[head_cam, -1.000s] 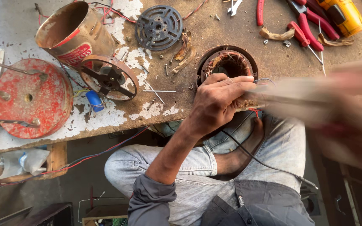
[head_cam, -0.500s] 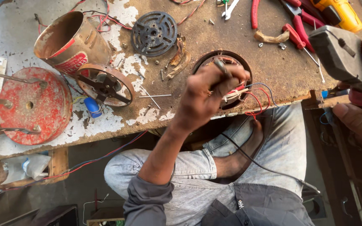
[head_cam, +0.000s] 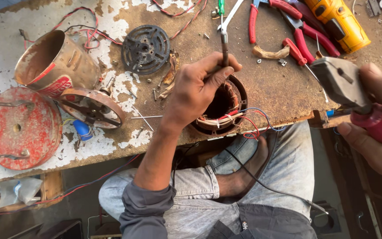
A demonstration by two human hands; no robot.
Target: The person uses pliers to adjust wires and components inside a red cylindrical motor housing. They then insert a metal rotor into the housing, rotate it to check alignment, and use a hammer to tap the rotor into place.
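Note:
A round motor stator [head_cam: 234, 116] with copper windings sits at the near edge of the worn wooden table [head_cam: 279, 90]. Red, blue and black wires [head_cam: 255, 124] trail from it over the edge. My left hand [head_cam: 197, 90] rests on the stator and grips a thin tool with a dark metal shaft [head_cam: 224, 46], which points away from me. My right hand [head_cam: 376, 132] is off the table's right end. It holds pliers [head_cam: 339, 82] with grey jaws and red grips, the jaws aimed toward the stator.
On the left stand a rusty can [head_cam: 49, 62], a red disc [head_cam: 18, 128] and a rusty spoked cover [head_cam: 91, 107]. A black perforated disc [head_cam: 146, 48] lies at the back. Red-handled pliers [head_cam: 303, 42] and a yellow tool [head_cam: 339, 22] lie at the back right.
My left hand has settled on the stator and turned the thin tool to point away. My right hand with the pliers has come lower and nearer to the camera.

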